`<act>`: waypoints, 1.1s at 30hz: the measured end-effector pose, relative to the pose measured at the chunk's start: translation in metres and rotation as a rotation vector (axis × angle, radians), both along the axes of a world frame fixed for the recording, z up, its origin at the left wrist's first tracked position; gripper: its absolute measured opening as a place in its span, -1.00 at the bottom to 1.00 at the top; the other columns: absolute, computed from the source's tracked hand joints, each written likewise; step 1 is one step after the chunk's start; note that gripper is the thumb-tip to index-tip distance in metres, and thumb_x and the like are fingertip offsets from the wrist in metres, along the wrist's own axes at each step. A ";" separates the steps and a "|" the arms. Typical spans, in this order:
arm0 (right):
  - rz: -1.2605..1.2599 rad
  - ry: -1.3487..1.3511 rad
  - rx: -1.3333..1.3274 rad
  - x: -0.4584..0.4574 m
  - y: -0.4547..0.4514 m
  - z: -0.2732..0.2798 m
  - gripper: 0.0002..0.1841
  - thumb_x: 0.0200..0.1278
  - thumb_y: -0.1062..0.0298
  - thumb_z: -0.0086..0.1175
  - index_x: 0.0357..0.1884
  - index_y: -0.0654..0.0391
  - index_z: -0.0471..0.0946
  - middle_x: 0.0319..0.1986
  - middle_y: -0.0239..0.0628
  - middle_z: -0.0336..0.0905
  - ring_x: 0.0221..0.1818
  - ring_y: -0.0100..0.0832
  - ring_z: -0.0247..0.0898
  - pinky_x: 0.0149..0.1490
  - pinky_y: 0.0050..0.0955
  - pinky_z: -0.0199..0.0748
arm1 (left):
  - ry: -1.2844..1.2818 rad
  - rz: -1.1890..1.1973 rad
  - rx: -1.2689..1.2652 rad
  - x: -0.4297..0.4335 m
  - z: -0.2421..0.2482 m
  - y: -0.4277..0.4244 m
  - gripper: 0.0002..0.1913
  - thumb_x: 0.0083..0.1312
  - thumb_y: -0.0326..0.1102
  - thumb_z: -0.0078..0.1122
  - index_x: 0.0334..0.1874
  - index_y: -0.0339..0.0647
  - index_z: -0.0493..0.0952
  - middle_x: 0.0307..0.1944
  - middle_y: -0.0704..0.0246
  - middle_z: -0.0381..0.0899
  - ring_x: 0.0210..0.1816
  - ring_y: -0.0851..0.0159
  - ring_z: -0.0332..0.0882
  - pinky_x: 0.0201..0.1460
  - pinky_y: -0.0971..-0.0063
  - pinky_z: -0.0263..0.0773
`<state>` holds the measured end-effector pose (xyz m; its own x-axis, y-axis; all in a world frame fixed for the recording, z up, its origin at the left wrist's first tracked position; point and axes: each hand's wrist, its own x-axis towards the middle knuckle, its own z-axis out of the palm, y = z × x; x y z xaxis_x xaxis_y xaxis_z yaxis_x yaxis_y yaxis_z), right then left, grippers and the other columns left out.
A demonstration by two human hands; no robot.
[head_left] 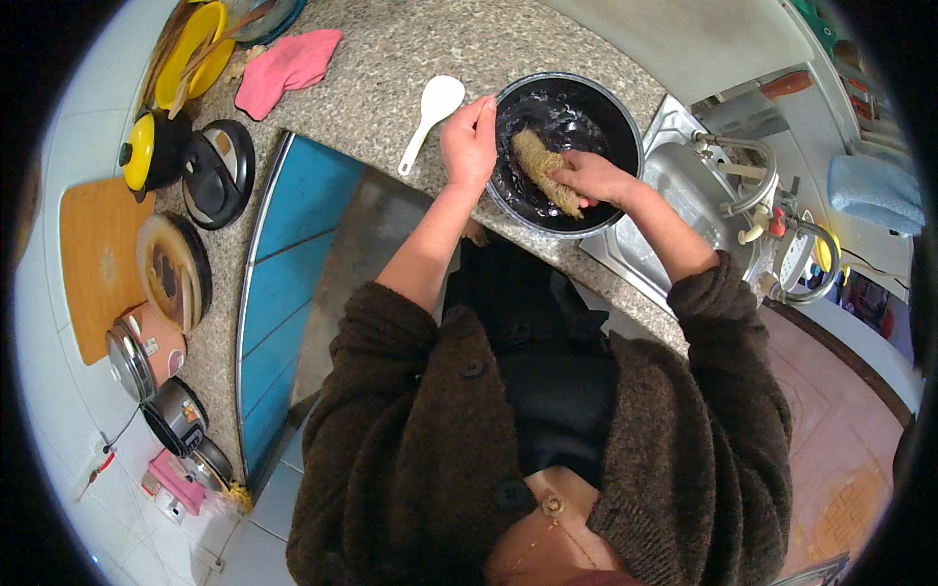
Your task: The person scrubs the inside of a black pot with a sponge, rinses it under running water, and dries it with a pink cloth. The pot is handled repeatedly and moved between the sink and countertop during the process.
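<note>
A dark round pot with water in it stands on the granite counter, close to its front edge. My left hand grips the pot's rim on the left side. Inside the pot, my right hand holds a tan loofah-like scrubber by its lower part, over the wet inner surface. To the left of the pot lies a white plastic rice paddle, flat on the counter and touching neither hand.
A steel sink with curved taps adjoins the pot's right side. A pink cloth lies at the upper left. Pot lids, a yellow-lidded pot, a wooden board and a rice cooker line the left counter.
</note>
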<state>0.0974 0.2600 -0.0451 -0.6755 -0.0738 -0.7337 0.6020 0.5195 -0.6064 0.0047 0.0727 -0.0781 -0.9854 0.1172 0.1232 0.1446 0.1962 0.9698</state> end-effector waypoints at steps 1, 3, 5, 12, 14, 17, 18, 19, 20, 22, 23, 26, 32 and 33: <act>-0.259 -0.051 -0.235 -0.002 0.004 -0.002 -0.60 0.42 0.00 -0.05 -0.04 0.15 0.54 -0.42 -0.15 0.60 -0.62 -0.38 0.46 -0.58 -0.48 0.35 | 0.002 0.000 0.022 0.000 -0.003 0.000 -0.74 0.44 -0.23 0.15 -0.05 -0.26 0.69 -0.31 0.15 0.72 -0.26 0.20 0.69 -0.14 0.40 0.51; -0.788 -0.159 -0.704 -0.005 0.018 -0.008 -0.65 0.49 0.03 -0.12 -0.09 0.11 0.54 -0.49 -0.30 0.54 -0.72 -0.55 0.28 -0.71 -0.65 0.11 | 0.006 -0.007 0.066 -0.001 -0.008 0.001 -0.74 0.43 -0.23 0.16 -0.05 -0.26 0.69 -0.29 0.14 0.73 -0.24 0.21 0.70 -0.13 0.40 0.52; -1.091 -0.094 -0.641 -0.025 0.017 0.008 -0.66 0.53 0.05 -0.16 -0.13 0.09 0.54 -0.44 -0.32 0.54 -0.71 -0.54 0.27 -0.70 -0.69 0.11 | 0.017 -0.036 0.019 -0.004 -0.008 -0.005 -0.74 0.44 -0.22 0.15 -0.04 -0.26 0.69 -0.30 0.15 0.73 -0.25 0.23 0.69 -0.14 0.40 0.51; -0.002 0.832 0.080 -0.040 -0.044 -0.022 -0.62 0.30 0.08 0.13 -0.09 0.22 0.61 -0.30 0.05 0.68 -0.32 -0.04 0.65 -0.22 -0.15 0.59 | 0.017 -0.100 0.010 -0.008 -0.007 -0.006 -0.70 0.47 -0.18 0.11 -0.04 -0.28 0.67 -0.38 0.16 0.69 -0.34 0.25 0.64 -0.21 0.41 0.48; 0.359 0.532 0.134 -0.015 -0.052 -0.012 -0.62 0.18 0.07 0.21 -0.04 0.07 0.64 -0.23 0.04 0.66 -0.16 0.02 0.61 -0.04 -0.09 0.56 | -0.010 -0.096 0.023 -0.008 -0.010 -0.007 -0.70 0.47 -0.18 0.12 -0.07 -0.29 0.67 -0.42 0.16 0.66 -0.39 0.25 0.61 -0.25 0.40 0.47; 0.790 0.386 0.230 -0.001 -0.023 0.009 -0.55 0.04 0.08 0.25 0.04 -0.11 0.66 -0.15 -0.12 0.67 0.03 -0.06 0.54 0.11 -0.13 0.52 | -0.016 -0.064 -0.057 -0.002 0.004 -0.004 -0.71 0.46 -0.18 0.12 -0.10 -0.29 0.67 -0.44 0.16 0.65 -0.42 0.26 0.59 -0.28 0.39 0.45; 0.860 0.398 0.291 -0.009 -0.014 0.021 -0.48 -0.03 0.11 0.27 0.09 -0.16 0.65 -0.11 -0.16 0.65 0.08 -0.05 0.47 0.17 -0.18 0.49 | -0.088 -0.070 -0.098 -0.001 0.011 -0.006 -0.73 0.44 -0.19 0.16 -0.11 -0.27 0.68 -0.43 0.17 0.66 -0.39 0.24 0.63 -0.26 0.40 0.47; 0.785 0.441 0.282 -0.016 -0.003 0.024 -0.47 -0.05 0.13 0.28 0.10 -0.15 0.65 -0.11 -0.13 0.63 0.05 -0.02 0.46 0.18 -0.18 0.48 | -0.079 -0.054 -0.088 -0.001 0.010 -0.006 -0.74 0.42 -0.20 0.17 -0.12 -0.26 0.68 -0.42 0.17 0.67 -0.38 0.23 0.64 -0.25 0.40 0.48; 0.650 0.471 0.365 -0.019 0.007 0.026 -0.46 -0.05 0.15 0.28 0.11 -0.15 0.64 -0.11 -0.12 0.61 0.05 -0.02 0.47 0.18 -0.19 0.48 | -0.070 -0.038 -0.078 0.000 0.010 -0.005 -0.75 0.41 -0.21 0.18 -0.12 -0.26 0.68 -0.41 0.17 0.68 -0.36 0.22 0.65 -0.23 0.40 0.49; 0.446 0.541 0.547 -0.016 0.012 0.026 -0.53 0.02 0.27 0.24 0.08 -0.11 0.65 -0.09 -0.10 0.55 0.05 -0.04 0.48 0.16 -0.22 0.50 | -0.046 -0.015 -0.025 0.001 0.005 -0.001 -0.78 0.36 -0.24 0.23 -0.12 -0.24 0.69 -0.37 0.16 0.69 -0.32 0.18 0.68 -0.19 0.40 0.51; 0.525 0.552 0.541 -0.013 0.009 0.016 -0.56 0.03 0.31 0.22 0.05 -0.11 0.66 -0.09 -0.11 0.54 0.05 -0.05 0.48 0.15 -0.23 0.51 | -0.058 -0.031 -0.029 0.000 0.002 -0.001 -0.78 0.37 -0.26 0.24 -0.10 -0.26 0.69 -0.38 0.24 0.70 -0.34 0.29 0.64 -0.20 0.45 0.50; 0.786 0.689 0.536 -0.014 -0.004 0.011 -0.68 0.11 0.45 0.10 -0.09 -0.08 0.67 -0.09 -0.20 0.54 0.04 -0.10 0.50 0.14 -0.21 0.55 | -0.064 -0.094 -0.052 -0.004 0.000 0.001 -0.78 0.37 -0.31 0.27 -0.07 -0.29 0.69 -0.40 0.41 0.70 -0.39 0.52 0.55 -0.24 0.55 0.48; 1.137 1.000 1.027 -0.066 0.019 0.074 -0.90 -0.01 0.28 0.16 -0.45 -0.04 0.67 -0.25 -0.50 0.57 0.00 -0.36 0.38 -0.04 -0.33 0.37 | -0.081 -0.104 -0.144 -0.004 0.008 -0.008 -0.79 0.31 -0.34 0.30 -0.07 -0.23 0.70 -0.41 0.40 0.70 -0.41 0.47 0.58 -0.26 0.54 0.49; 1.191 0.863 1.063 -0.054 0.024 0.075 -0.90 0.00 0.28 0.16 -0.45 -0.03 0.68 -0.27 -0.49 0.59 -0.01 -0.36 0.40 -0.05 -0.34 0.38 | -0.064 -0.104 -0.121 -0.004 0.009 -0.006 -0.80 0.30 -0.33 0.28 -0.09 -0.22 0.70 -0.41 0.31 0.68 -0.40 0.36 0.61 -0.26 0.48 0.49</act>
<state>0.0436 0.2842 0.0301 -0.7918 -0.5340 -0.2964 -0.6096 0.7213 0.3288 0.0003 0.0668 -0.0689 -0.9726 0.2291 0.0392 0.1086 0.2989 0.9481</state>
